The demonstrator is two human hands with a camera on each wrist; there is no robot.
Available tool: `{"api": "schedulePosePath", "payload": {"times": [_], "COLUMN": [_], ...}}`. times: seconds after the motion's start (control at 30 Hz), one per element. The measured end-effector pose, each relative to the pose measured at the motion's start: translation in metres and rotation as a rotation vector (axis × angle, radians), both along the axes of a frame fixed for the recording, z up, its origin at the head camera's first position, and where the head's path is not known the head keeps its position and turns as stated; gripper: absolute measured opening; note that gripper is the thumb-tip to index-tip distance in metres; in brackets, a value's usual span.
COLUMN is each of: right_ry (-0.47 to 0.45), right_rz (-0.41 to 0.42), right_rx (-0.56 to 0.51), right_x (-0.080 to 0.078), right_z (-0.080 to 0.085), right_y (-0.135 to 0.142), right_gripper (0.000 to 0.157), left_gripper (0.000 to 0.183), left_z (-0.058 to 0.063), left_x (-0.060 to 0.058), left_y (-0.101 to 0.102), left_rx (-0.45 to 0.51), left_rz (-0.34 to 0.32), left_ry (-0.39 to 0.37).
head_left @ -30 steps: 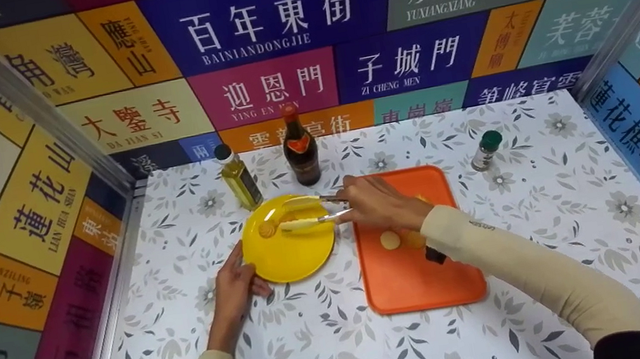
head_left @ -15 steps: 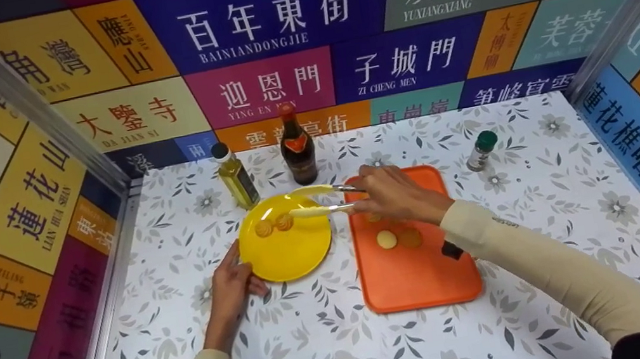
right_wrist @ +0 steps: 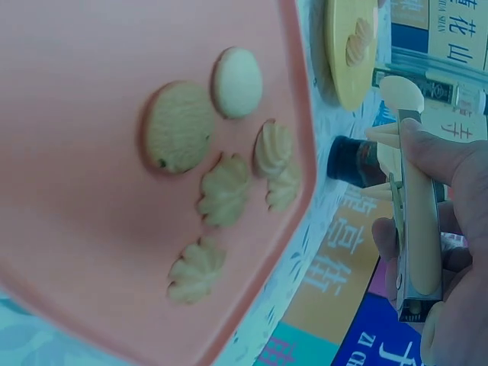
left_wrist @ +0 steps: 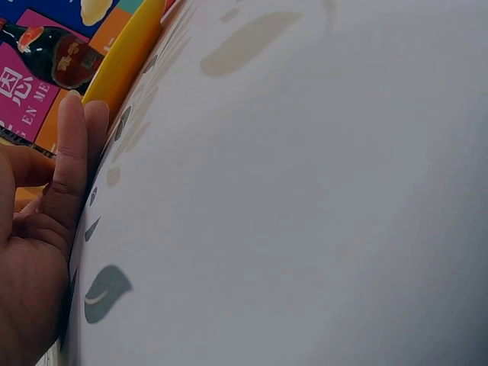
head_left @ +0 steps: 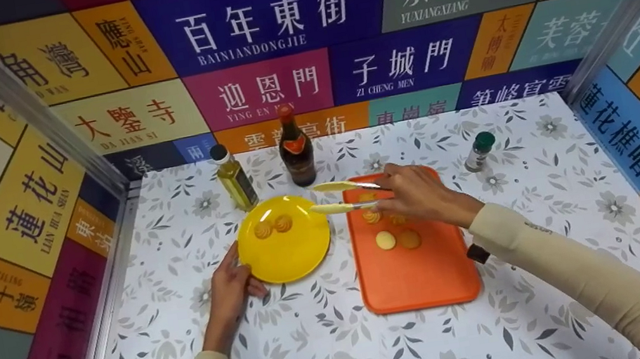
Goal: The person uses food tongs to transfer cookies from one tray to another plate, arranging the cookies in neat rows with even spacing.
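My left hand [head_left: 231,286] rests on the table with its fingers against the left rim of the yellow plate [head_left: 285,262]. Straight fingertips meet the plate's edge in the left wrist view. Two swirled cookies, a left one [head_left: 263,229] and a right one [head_left: 282,223], lie side by side on the plate. Above the orange tray [head_left: 417,283], my right hand [head_left: 421,192] grips metal tongs [head_left: 350,206]. The tongs' pale tips are spread apart near the plate's right rim, with nothing between them. Several cookies [right_wrist: 179,126] lie on the tray.
A yellow oil bottle [head_left: 238,183] and a dark red-capped bottle [head_left: 295,154] stand behind the plate. A small green-capped jar [head_left: 479,152] stands to the tray's right. Printed panels [head_left: 274,13] wall the table [head_left: 321,346] at the back and sides.
The tongs have opened, leaving the second swirled cookie beside the first on the plate. My right hand has drawn back rightward over the tray. The left hand stays at the rim.
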State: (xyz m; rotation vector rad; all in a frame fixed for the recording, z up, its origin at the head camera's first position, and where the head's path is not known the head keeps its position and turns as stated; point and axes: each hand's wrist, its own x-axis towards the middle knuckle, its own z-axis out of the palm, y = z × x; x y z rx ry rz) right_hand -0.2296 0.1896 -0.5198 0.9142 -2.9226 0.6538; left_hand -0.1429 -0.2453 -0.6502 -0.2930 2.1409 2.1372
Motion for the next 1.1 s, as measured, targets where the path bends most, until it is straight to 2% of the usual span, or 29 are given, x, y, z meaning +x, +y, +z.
{"api": "schedulePosePath", "payload": {"times": [0.17, 0.33, 0.53, 0.8, 1.1], "right_ry": [0.092, 0.135, 0.139, 0.152, 0.116], "right_rz": [0.025, 0.048, 0.036, 0.030, -0.013], "right_rx": [0.006, -0.017, -0.027, -0.038, -0.019], "right_x": [0.004, 0.009, 0.015, 0.022, 0.031], "right_z": [-0.003, -0.004, -0.004, -0.008, -0.018], "right_y": [0.012, 0.024, 0.037, 0.053, 0.065], "right_gripper": [0.044, 0.042, 0.038, 0.046, 0.043], "left_gripper": [0.066, 0.066, 0.065, 0.065, 0.065], "left_z": [0.000, 0.001, 0.001, 0.000, 0.001], "left_x": [0.001, 0.000, 0.000, 0.002, 0.002], "left_y": [0.001, 0.002, 0.000, 0.000, 0.000], "left_rx": [0.012, 0.006, -0.007, 0.005, -0.009], "left_rz": [0.007, 0.001, -0.012, -0.030, -0.023], "left_ry": [-0.003, -0.003, -0.007, 0.051, 0.041]}}
